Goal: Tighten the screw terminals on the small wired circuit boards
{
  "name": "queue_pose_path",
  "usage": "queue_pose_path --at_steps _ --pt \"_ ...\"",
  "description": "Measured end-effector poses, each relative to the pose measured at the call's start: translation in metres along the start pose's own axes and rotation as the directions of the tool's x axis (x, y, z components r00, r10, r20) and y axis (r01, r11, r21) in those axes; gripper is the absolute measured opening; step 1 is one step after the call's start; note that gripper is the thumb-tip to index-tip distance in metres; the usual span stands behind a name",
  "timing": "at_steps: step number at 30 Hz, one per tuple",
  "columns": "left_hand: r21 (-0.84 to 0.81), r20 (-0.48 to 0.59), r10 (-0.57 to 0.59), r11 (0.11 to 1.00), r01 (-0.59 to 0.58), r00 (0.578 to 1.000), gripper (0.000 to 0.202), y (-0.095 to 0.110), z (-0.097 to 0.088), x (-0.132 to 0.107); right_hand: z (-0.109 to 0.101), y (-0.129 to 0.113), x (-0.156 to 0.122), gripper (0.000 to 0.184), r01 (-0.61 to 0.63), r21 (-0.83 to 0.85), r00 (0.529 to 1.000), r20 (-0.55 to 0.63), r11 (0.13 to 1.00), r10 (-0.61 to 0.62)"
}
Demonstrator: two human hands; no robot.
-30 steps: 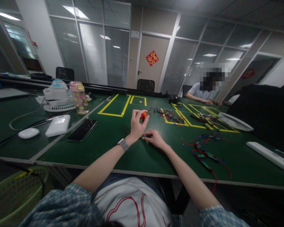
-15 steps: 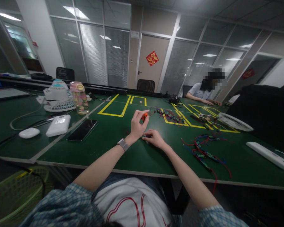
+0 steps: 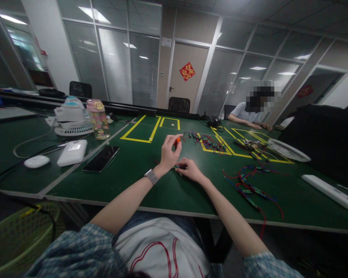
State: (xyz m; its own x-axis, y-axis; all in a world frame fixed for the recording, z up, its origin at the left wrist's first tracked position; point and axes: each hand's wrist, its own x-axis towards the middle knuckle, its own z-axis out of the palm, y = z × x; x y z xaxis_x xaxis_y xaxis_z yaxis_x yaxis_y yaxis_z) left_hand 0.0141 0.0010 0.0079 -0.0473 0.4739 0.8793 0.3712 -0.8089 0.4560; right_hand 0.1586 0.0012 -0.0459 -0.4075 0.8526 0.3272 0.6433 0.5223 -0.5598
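Observation:
In the middle of the table, my left hand (image 3: 168, 150) is raised with thumb and fingers closed around a small orange-and-black handle (image 3: 178, 140). It looks like a screwdriver's, but its lower end is hidden by the hand. Just below and to the right, my right hand (image 3: 190, 170) rests low over the green table (image 3: 150, 189). Its fingertips pinch a small green circuit board (image 3: 176, 167), mostly covered by the fingers. Wired circuit boards (image 3: 245, 179) lie loose to the right of my right hand, and a row of similar boards (image 3: 210, 143) sits farther back.
Left of my hands lie a black phone (image 3: 101, 158), a white power bank (image 3: 72, 152) and a white mouse (image 3: 36, 162), with a bottle (image 3: 98, 119) and a white fan (image 3: 72, 117) behind. Pliers (image 3: 249, 144) lie at right. Across the table sits a person (image 3: 243, 112).
The orange handle has turned or shifted slightly in my left fingers, showing less black. My right hand has stayed in place on the board.

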Motion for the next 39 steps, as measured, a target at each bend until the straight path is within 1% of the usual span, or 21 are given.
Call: queue_pose_path --at_steps 4,12,19,22,27,32,35,39 --pt "0.035 -0.012 0.003 0.999 -0.002 1.0 0.019 0.0005 0.0003 -0.0008 -0.0004 -0.0012 -0.0003 0.019 -0.005 0.006 1.0 0.009 1.0 0.005" --pt "-0.021 0.002 -0.002 1.0 0.002 1.0 0.028 0.0005 0.0007 -0.001 0.001 0.0022 -0.0003 0.017 0.004 0.012 1.0 0.0 1.0 -0.004" --pt "0.056 -0.039 0.0 0.998 0.002 0.999 0.019 0.0007 0.0016 -0.0015 0.0007 0.001 -0.0005 0.018 -0.001 0.009 1.0 -0.001 1.0 0.001" --pt "0.033 -0.029 0.005 0.999 -0.004 1.0 0.021 -0.0004 0.0019 -0.003 0.0007 0.0015 -0.0002 0.017 0.006 0.001 1.0 0.006 1.0 -0.006" --pt "-0.048 0.011 0.009 0.999 -0.008 1.0 0.031 -0.0025 0.0019 -0.0027 0.0025 0.0058 0.0002 0.019 0.017 0.012 1.0 -0.01 1.0 -0.017" --pt "0.02 -0.001 -0.006 1.0 0.006 1.0 0.022 -0.0032 0.0023 -0.0004 0.0033 0.007 0.0002 0.019 0.012 0.024 1.0 -0.019 1.0 -0.012" --pt "0.03 -0.016 -0.014 0.999 0.015 1.0 0.019 -0.0036 0.0026 -0.0008 0.0033 0.0067 0.0003 0.019 0.009 0.031 1.0 -0.019 0.999 -0.008" --pt "-0.003 0.009 -0.019 1.0 0.019 1.0 0.029 -0.0052 0.0024 -0.0018 0.0037 0.0071 0.0004 0.019 0.006 0.037 1.0 -0.013 0.999 -0.006"
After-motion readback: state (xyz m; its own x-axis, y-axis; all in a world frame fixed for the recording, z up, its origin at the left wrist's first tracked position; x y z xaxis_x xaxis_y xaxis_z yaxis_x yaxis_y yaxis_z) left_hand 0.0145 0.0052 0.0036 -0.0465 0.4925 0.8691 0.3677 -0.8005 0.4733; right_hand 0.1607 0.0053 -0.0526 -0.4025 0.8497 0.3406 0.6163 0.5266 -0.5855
